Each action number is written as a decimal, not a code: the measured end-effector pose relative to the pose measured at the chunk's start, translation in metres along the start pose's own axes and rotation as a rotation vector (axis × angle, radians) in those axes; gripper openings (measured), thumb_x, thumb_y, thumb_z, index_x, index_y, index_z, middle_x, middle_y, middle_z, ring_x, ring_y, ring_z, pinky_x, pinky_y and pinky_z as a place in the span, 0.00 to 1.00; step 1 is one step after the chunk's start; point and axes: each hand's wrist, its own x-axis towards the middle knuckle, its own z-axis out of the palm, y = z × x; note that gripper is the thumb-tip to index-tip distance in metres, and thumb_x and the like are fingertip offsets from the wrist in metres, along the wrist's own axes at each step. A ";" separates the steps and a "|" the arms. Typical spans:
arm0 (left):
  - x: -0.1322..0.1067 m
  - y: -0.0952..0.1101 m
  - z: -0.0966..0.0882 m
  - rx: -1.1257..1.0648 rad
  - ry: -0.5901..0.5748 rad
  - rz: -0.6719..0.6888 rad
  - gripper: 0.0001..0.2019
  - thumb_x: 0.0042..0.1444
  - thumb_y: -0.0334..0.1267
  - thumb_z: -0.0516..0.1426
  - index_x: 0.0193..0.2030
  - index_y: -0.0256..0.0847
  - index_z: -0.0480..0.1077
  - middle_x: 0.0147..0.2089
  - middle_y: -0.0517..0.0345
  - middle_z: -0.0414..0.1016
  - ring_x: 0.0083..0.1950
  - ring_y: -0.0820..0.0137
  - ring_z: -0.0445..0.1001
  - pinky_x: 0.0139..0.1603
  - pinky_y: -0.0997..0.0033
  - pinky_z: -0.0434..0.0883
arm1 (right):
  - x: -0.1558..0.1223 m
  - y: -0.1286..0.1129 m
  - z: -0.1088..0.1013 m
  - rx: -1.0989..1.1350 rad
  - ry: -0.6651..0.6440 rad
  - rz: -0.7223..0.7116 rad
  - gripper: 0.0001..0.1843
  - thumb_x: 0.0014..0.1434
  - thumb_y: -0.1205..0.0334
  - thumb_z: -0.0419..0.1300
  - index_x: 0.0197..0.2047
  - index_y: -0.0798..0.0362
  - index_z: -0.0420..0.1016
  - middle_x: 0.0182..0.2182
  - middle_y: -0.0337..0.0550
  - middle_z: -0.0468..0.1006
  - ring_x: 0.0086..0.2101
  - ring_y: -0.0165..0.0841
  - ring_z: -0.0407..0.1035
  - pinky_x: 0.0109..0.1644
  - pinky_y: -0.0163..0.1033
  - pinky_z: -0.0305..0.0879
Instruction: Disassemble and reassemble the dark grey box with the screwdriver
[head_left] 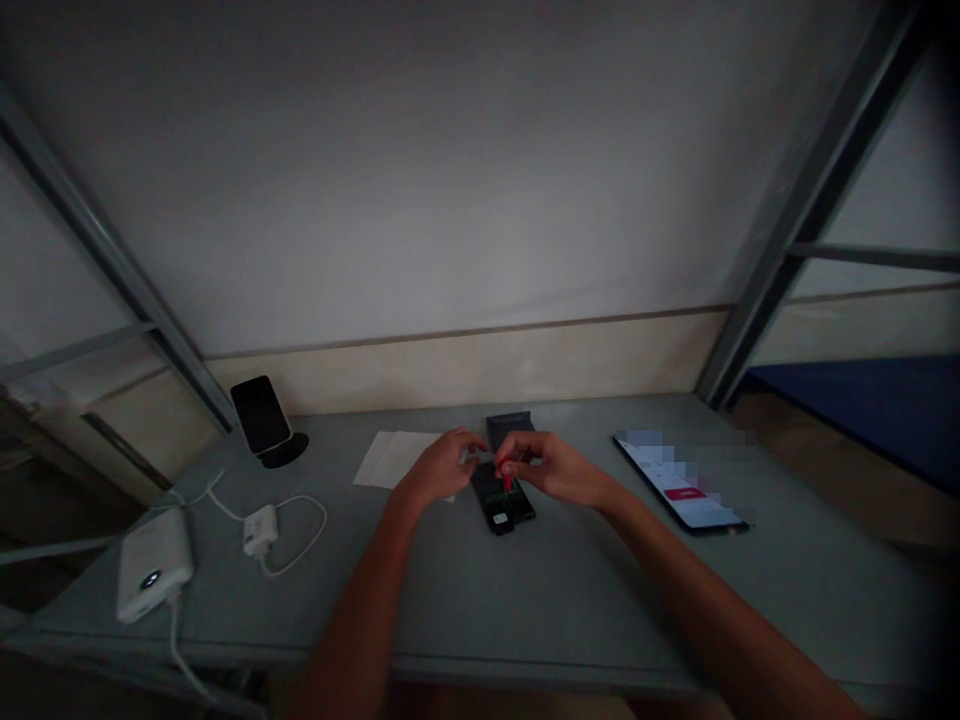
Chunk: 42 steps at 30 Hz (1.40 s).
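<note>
A small black device lies on the table, opened, with some green circuit board and a white label showing. My right hand is closed around a short red screwdriver, which stands upright with its lower end over the board; whether the tip sits in a screw is too small to tell. To the left, my left hand has its thumb and fingers apart beside the device's upper left edge, with nothing visible between them. Just behind lies a dark ridged piece, partly hidden by my right hand.
White paper lies beneath and behind my left hand. A tablet with a lit screen rests on the right. On the left are a phone-like display on a stand, a white adapter with cables, and a white power bank.
</note>
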 end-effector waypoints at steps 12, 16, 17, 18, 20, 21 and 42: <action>-0.001 0.003 0.012 -0.118 -0.172 -0.083 0.14 0.58 0.38 0.57 0.49 0.35 0.73 0.28 0.60 0.72 0.27 0.73 0.69 0.27 0.76 0.59 | 0.003 0.018 -0.008 -0.138 0.088 -0.018 0.11 0.64 0.56 0.58 0.42 0.53 0.78 0.32 0.42 0.80 0.35 0.34 0.71 0.39 0.37 0.65; -0.001 0.003 0.013 -0.172 -0.208 -0.116 0.17 0.55 0.33 0.57 0.52 0.34 0.71 0.25 0.63 0.70 0.24 0.74 0.66 0.26 0.77 0.57 | 0.004 0.020 -0.011 -0.221 0.166 -0.007 0.13 0.64 0.55 0.58 0.43 0.53 0.79 0.32 0.42 0.80 0.32 0.33 0.70 0.36 0.37 0.64; -0.001 0.003 0.011 -0.192 -0.215 -0.132 0.17 0.57 0.34 0.56 0.54 0.34 0.70 0.25 0.63 0.70 0.24 0.74 0.66 0.26 0.77 0.58 | 0.004 0.021 -0.012 -0.245 0.190 -0.004 0.14 0.64 0.54 0.58 0.43 0.54 0.79 0.31 0.42 0.80 0.31 0.33 0.70 0.35 0.37 0.64; -0.001 0.002 0.007 -0.209 -0.210 -0.148 0.17 0.59 0.36 0.55 0.55 0.35 0.69 0.26 0.62 0.72 0.24 0.74 0.67 0.26 0.77 0.59 | 0.005 0.023 -0.012 -0.272 0.211 -0.001 0.14 0.64 0.54 0.58 0.43 0.54 0.79 0.31 0.42 0.80 0.30 0.33 0.70 0.35 0.37 0.63; -0.002 -0.002 -0.004 -0.195 -0.133 -0.184 0.17 0.65 0.40 0.51 0.57 0.36 0.68 0.28 0.59 0.75 0.26 0.72 0.70 0.29 0.76 0.62 | 0.005 0.025 -0.013 -0.323 0.237 0.003 0.14 0.65 0.53 0.57 0.44 0.53 0.79 0.31 0.42 0.81 0.30 0.33 0.70 0.35 0.37 0.63; -0.003 -0.006 -0.010 -0.145 -0.055 -0.206 0.17 0.67 0.41 0.49 0.57 0.36 0.69 0.30 0.57 0.76 0.29 0.72 0.71 0.31 0.76 0.63 | 0.006 0.026 -0.013 -0.341 0.243 -0.001 0.14 0.65 0.53 0.57 0.44 0.53 0.79 0.31 0.42 0.81 0.30 0.33 0.71 0.35 0.37 0.64; -0.027 -0.060 -0.051 0.271 -0.145 -0.430 0.07 0.54 0.31 0.58 0.37 0.40 0.77 0.38 0.54 0.80 0.38 0.69 0.76 0.39 0.75 0.67 | 0.006 0.026 -0.016 -0.384 0.250 -0.040 0.12 0.66 0.57 0.56 0.45 0.51 0.79 0.34 0.42 0.82 0.32 0.33 0.73 0.39 0.37 0.65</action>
